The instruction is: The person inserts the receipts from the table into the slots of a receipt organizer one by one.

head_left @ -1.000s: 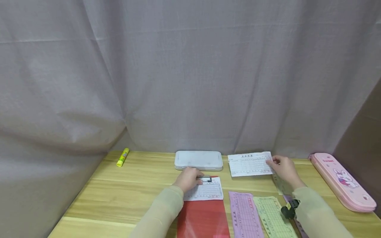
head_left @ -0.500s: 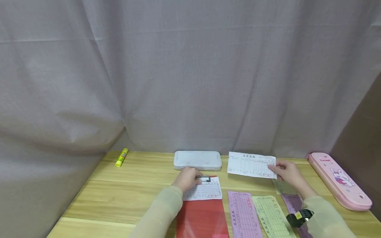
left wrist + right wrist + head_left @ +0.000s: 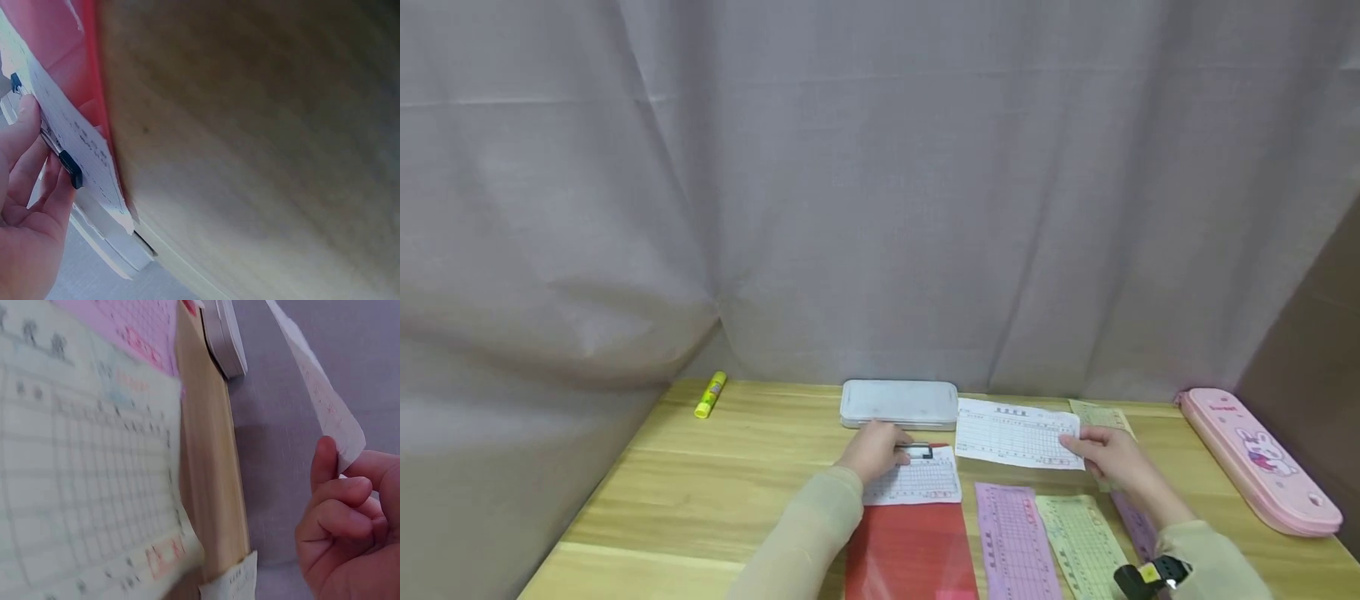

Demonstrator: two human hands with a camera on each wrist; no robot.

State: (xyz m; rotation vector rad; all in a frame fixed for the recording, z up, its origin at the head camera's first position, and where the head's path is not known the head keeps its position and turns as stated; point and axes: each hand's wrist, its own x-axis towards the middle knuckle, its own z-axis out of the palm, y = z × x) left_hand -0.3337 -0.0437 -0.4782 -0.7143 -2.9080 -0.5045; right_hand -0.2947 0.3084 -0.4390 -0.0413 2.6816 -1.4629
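My left hand (image 3: 868, 454) is at the top of a red clipboard (image 3: 913, 550), gripping its metal clip (image 3: 922, 451). The left wrist view shows the thumb on one side of the clip and fingers on the other, by its black tips (image 3: 70, 167). Under the clip lies a white printed form (image 3: 925, 483), its left part covered by the hand. To the right, my right hand (image 3: 1108, 460) pinches the right edge of another white form (image 3: 1011, 433) between thumb and finger. In the right wrist view this held form (image 3: 325, 403) is raised and seen nearly edge-on.
Right of the clipboard lie a purple form (image 3: 1017, 542), a yellow-green form (image 3: 1082, 542) and another purple one (image 3: 1135, 521), partly under the right arm. A second yellow-green slip (image 3: 1103, 417) sits behind. White case (image 3: 898, 403), pink pencil case (image 3: 1262, 458) and yellow glue stick (image 3: 710, 395) lie around.
My right hand first shifted slightly right, then moved left and nearer with the white form, now closer to the clipboard. The yellow-green slip behind shows more. My left hand stays on the clip.
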